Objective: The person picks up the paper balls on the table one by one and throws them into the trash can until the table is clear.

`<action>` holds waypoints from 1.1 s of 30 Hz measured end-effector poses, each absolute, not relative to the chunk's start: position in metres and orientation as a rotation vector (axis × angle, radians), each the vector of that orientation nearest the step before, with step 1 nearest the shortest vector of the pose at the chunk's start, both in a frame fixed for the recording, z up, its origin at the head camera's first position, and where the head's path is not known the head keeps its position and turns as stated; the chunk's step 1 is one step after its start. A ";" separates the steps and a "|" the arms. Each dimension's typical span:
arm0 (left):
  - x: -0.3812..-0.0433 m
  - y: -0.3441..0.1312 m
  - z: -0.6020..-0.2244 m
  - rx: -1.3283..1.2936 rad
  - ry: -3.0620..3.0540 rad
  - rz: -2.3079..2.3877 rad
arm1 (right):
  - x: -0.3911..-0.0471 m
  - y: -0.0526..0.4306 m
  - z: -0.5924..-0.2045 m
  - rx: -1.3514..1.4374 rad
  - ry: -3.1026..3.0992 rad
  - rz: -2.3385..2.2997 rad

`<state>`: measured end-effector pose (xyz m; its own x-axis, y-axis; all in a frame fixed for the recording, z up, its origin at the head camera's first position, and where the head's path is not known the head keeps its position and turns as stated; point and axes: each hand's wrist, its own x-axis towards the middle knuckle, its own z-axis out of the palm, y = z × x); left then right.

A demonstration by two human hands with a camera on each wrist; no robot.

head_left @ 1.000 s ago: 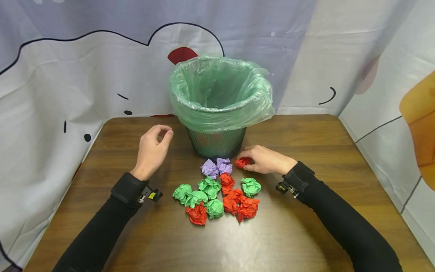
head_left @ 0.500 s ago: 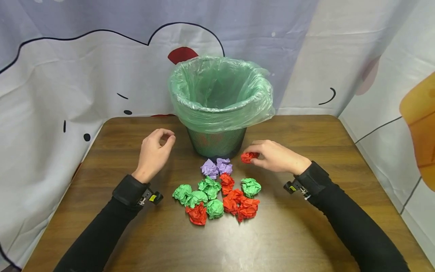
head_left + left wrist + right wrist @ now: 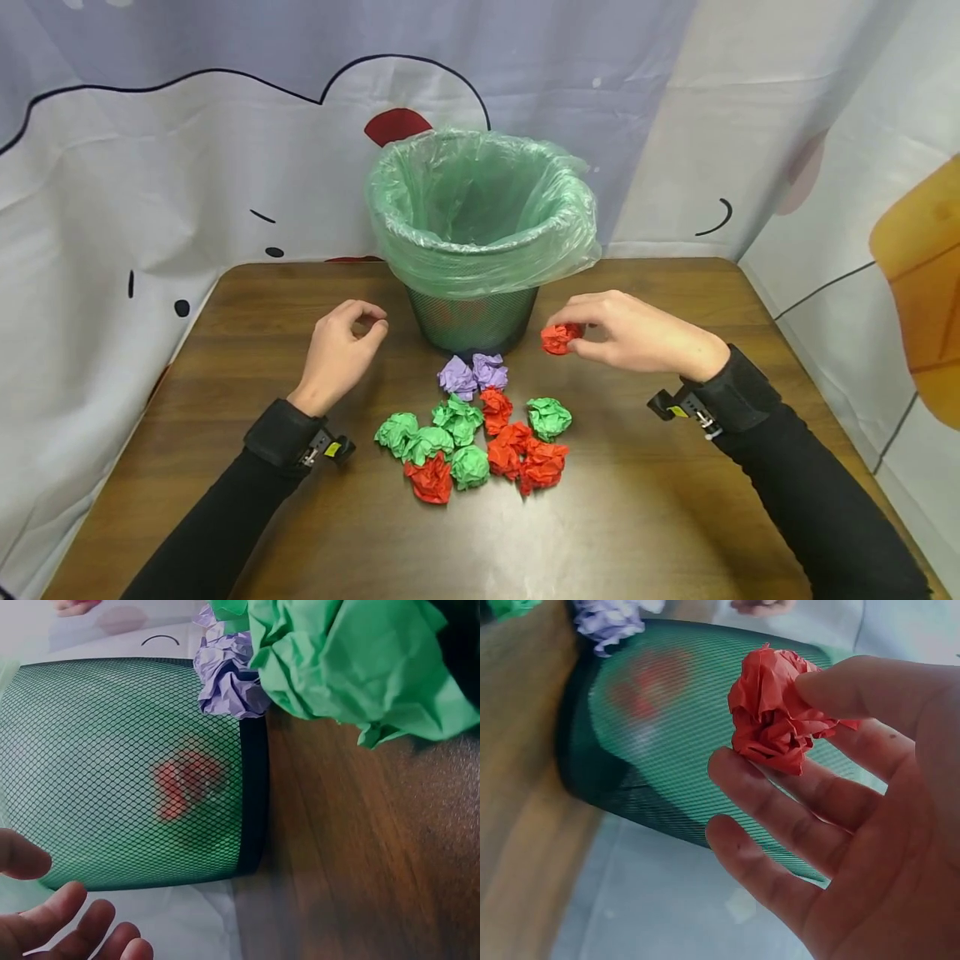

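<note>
My right hand point(image 3: 637, 333) pinches a red crumpled paper ball point(image 3: 776, 712) between thumb and fingers, to the right of the bin's base. In the right wrist view the ball overlaps the bin's mesh wall. My left hand point(image 3: 341, 354) hovers left of the bin with loosely bent fingers point(image 3: 90, 922) and holds nothing. The mesh bin point(image 3: 472, 321) has a green plastic liner point(image 3: 487, 267) folded over its rim. Blurred red shapes point(image 3: 187, 780) show through its wall. Two purple paper balls point(image 3: 457, 377) lie against its foot.
Several green paper balls point(image 3: 470, 467) and red paper balls point(image 3: 543, 465) lie clustered on the wooden table point(image 3: 360, 542) in front of the bin. A printed curtain point(image 3: 187, 183) hangs right behind the table's back edge.
My right hand has lifted the red paper ball and moved it rightward and slightly farther back. The left hand has shifted only a little. The camera view has tilted slightly.
</note>
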<state>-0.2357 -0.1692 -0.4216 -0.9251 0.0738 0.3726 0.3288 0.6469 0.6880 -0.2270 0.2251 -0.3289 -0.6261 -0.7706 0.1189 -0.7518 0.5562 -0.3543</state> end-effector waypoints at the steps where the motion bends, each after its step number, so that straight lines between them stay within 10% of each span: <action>1: -0.236 -0.169 -0.422 -0.325 -2.558 -1.154 | -0.225 0.225 -0.325 -1.341 2.724 -0.584; 33: -0.234 -0.161 -0.431 -0.326 -2.618 -1.154 | -0.238 0.194 -0.217 -1.761 2.921 -0.835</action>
<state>-0.2343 -0.1611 -0.4305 -0.9406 0.0981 0.3250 0.3061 0.6592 0.6869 -0.2379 0.1937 -0.2166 -0.4463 -0.7201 0.5313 -0.8921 0.4048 -0.2008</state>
